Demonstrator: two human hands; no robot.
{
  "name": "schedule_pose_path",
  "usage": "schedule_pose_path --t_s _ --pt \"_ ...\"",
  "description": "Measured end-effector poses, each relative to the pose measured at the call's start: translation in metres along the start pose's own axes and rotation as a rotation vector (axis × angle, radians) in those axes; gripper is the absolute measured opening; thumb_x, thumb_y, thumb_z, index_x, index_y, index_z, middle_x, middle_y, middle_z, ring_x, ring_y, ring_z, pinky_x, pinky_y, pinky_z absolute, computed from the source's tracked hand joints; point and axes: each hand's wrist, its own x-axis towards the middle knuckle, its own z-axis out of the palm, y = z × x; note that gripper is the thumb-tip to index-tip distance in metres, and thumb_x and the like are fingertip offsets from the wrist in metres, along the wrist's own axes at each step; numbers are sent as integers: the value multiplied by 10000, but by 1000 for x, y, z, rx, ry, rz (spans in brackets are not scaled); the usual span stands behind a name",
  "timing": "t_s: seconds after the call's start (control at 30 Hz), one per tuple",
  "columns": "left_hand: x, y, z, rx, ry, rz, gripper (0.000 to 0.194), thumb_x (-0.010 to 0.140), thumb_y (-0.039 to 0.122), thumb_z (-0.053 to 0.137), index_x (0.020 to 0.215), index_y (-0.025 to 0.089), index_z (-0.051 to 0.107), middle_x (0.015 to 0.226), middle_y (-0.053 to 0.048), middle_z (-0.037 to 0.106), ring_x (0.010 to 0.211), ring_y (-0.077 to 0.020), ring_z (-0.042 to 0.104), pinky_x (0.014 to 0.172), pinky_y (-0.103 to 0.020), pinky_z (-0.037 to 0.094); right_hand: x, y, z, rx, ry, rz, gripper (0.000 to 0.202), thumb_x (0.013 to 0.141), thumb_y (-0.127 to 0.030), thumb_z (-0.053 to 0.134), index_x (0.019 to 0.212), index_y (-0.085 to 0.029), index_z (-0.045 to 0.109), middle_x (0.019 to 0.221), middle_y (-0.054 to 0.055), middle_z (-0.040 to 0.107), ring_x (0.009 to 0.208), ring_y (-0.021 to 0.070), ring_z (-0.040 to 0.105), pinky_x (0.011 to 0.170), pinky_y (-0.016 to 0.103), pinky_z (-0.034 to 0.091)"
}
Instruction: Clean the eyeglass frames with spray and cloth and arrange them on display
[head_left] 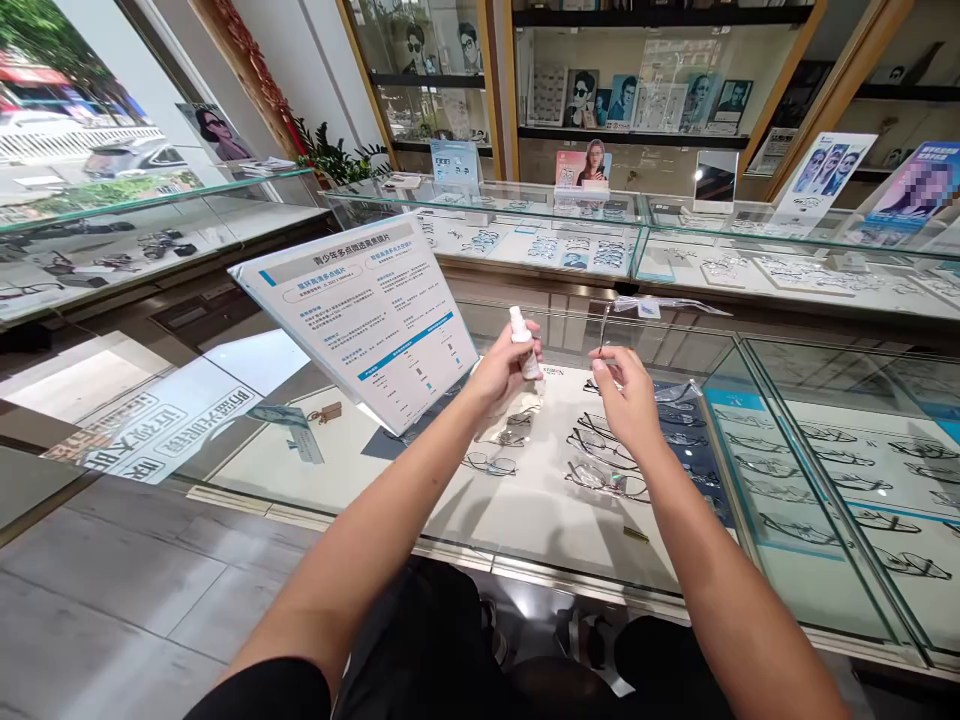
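Note:
My left hand (504,368) is wrapped round a small white spray bottle (523,340), held upright with its nozzle at the top. To the right, my right hand (624,385) pinches a pair of glasses by a thin dark part (604,326); the clear lenses or temples (664,306) extend to the right above the hand, with a small white tag on them. Both hands are above a glass-topped display case (450,515). Under and around them lie several eyeglass frames (600,445). A printed sign board (367,320) stands tilted just left of my left hand.
Glass showcases (637,235) with more eyewear run along the back and left. Another glass case section (795,470) adjoins on the right. A small tagged item (300,435) lies at the left, and a short gold-coloured piece (635,535) is near the front edge.

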Motion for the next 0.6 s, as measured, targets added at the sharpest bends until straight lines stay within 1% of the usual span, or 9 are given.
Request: schedule_pose_path --t_s 0.03,0.07,0.13,0.17,0.23,0.3,0.37,0.5,0.6 --pt "-9 1 1 -70 -59 -34 419 817 555 851 1050 265 659 827 0 573 760 -178 585 651 -314 540 -1 -3 0 33 -29 16 314 1067 -529 575 1144 -260 717 1251 103 721 1139 270 715 1011 421 557" --pt "-16 2 2 -118 -123 -79 487 839 700 791 948 247 651 762 0 529 695 -172 547 594 -309 499 -2 -7 1 75 -60 40 319 1061 -545 588 1138 -263 714 1250 97 720 1120 265 723 980 406 563" --pt "-23 4 1 -168 -243 -159 717 841 944 604 759 232 585 647 11 420 584 -155 452 506 -300 400 -4 -15 3 172 -122 102 336 1044 -580 621 1123 -265 706 1244 85 718 1090 255 741 919 376 565" --pt "-25 5 0 -172 -290 -189 796 822 1018 519 694 232 543 606 19 372 541 -145 405 475 -293 350 -6 -19 4 215 -150 132 349 1034 -598 637 1115 -264 703 1239 80 719 1078 251 749 893 364 563" --pt "-25 5 -1 -163 -346 -226 873 781 1092 405 617 238 480 545 30 300 483 -129 323 433 -283 263 -8 -27 6 272 -195 175 381 1017 -631 657 1102 -263 701 1228 75 731 1066 251 763 858 351 556" --pt "-25 4 0 -142 -368 -260 909 745 1131 323 579 247 448 506 32 267 452 -122 274 414 -281 201 -11 -34 7 287 -217 193 405 1008 -656 663 1097 -264 709 1222 75 748 1063 255 765 847 350 555" --pt "-25 1 4 -106 -341 -251 915 741 1135 300 566 249 447 494 27 278 442 -122 275 414 -286 195 -14 -39 8 289 -235 204 418 1007 -672 664 1107 -270 723 1219 77 761 1054 257 763 850 356 560" --pt "-26 -9 10 63 -167 -48 833 825 1015 469 633 214 591 567 -7 464 515 -143 463 492 -308 347 -17 -45 10 339 -290 227 429 991 -691 684 1100 -280 741 1191 68 773 1009 247 767 911 377 582" --pt "-26 -16 10 189 -111 23 714 846 901 592 696 204 638 649 -14 561 565 -145 536 558 -309 401 -18 -45 12 374 -342 242 426 994 -688 685 1092 -278 746 1184 61 775 998 237 767 960 385 586"
